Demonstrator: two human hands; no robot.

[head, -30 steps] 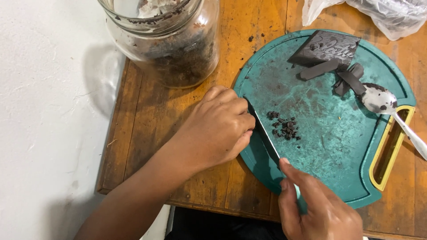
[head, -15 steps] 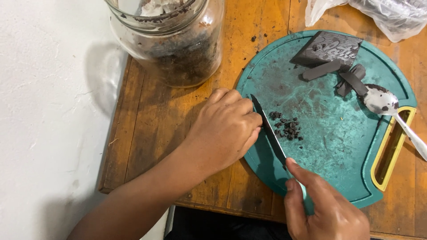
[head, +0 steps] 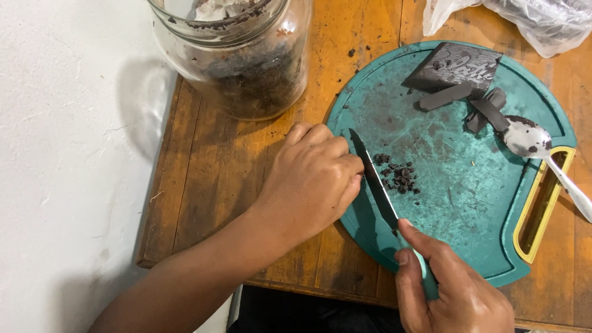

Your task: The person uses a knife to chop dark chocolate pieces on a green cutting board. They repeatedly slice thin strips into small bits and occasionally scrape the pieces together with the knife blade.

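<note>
My right hand (head: 453,290) is clamped on the knife (head: 376,182) handle, blade edge down on the teal cutting board (head: 456,203) beside chopped dark bits (head: 398,176). My left hand (head: 308,182) is curled shut against the blade; I cannot see what it hides.

Large clear glass jar (head: 237,58) at upper left of wooden table (head: 209,185), dark crumbs clinging inside, pale lumps near its mouth. Metal spoon (head: 542,154) lying at right, bowl smeared dark, handle running off across the yellow handle slot (head: 542,209). Dark chocolate block (head: 456,65) at far rim, broken strips (head: 475,105) just beside it. Crumpled clear plastic bag (head: 530,18) at top right corner. White surface (head: 68,172) along left.
</note>
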